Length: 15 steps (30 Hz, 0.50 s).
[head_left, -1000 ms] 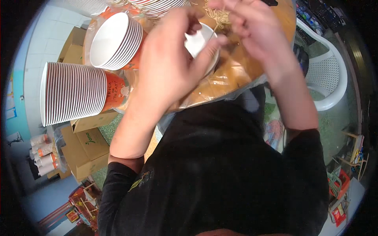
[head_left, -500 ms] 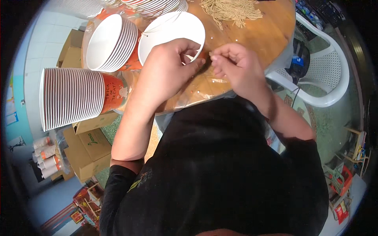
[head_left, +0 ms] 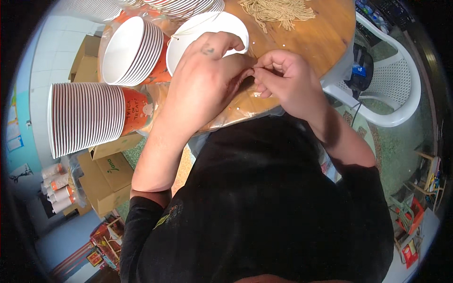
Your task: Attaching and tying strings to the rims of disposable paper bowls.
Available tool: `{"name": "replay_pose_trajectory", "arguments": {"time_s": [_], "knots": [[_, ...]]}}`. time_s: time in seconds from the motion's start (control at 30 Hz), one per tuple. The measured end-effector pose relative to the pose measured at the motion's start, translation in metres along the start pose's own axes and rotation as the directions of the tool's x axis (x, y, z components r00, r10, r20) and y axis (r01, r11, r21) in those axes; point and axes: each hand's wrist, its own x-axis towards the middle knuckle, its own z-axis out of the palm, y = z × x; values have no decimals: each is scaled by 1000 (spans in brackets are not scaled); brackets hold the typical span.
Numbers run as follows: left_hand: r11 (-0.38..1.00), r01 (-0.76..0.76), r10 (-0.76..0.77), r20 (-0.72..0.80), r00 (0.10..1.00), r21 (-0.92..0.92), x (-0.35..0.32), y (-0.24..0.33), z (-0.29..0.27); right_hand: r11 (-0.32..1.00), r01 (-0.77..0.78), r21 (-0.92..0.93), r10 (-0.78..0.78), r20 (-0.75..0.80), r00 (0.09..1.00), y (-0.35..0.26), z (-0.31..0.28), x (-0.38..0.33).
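Observation:
A white-lined paper bucket point(head_left: 221, 26) lies tipped with its opening toward me, and a thin tan cord point(head_left: 191, 32) crosses the upper part of its inside. My left hand point(head_left: 203, 70) is in front of the bucket, covering its lower rim. Its thumb and fingers reach across to the fingertips of my right hand point(head_left: 288, 82), and both are pinched closed where they meet. Whatever sits between the fingertips is too small and hidden to make out. A heap of cut tan cords point(head_left: 278, 14) rests on the round wooden table point(head_left: 325, 35) beyond my right hand.
Nested orange buckets with white rims lie left in one long stack point(head_left: 87, 118) and a shorter stack point(head_left: 137, 49). More stacked rims point(head_left: 188, 8) are at the far edge. Small white bits dot the table. A white plastic chair point(head_left: 396, 80) stands right, cardboard boxes point(head_left: 106, 177) left below.
My left hand has left its hold on the bucket's rim and moved right and up, its thumb and fingers now meeting my right fingertips. The right hand has barely moved.

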Motion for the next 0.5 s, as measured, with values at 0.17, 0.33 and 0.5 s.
{"name": "replay_pose_trajectory", "arguments": {"time_s": [0.17, 0.33, 0.5], "knots": [[1000, -26, 26, -32, 999, 0, 5, 1, 2, 1000, -8, 16, 8, -3, 1000, -6, -4, -2], [1000, 3, -3, -3, 1000, -26, 7, -5, 8, 999, 19, 27, -20, 9, 1000, -7, -4, -3], [988, 25, -31, -37, 999, -152, 6, -12, 15, 979, 93, 184, -81, -71, 994, 15, 4, -1]]}}
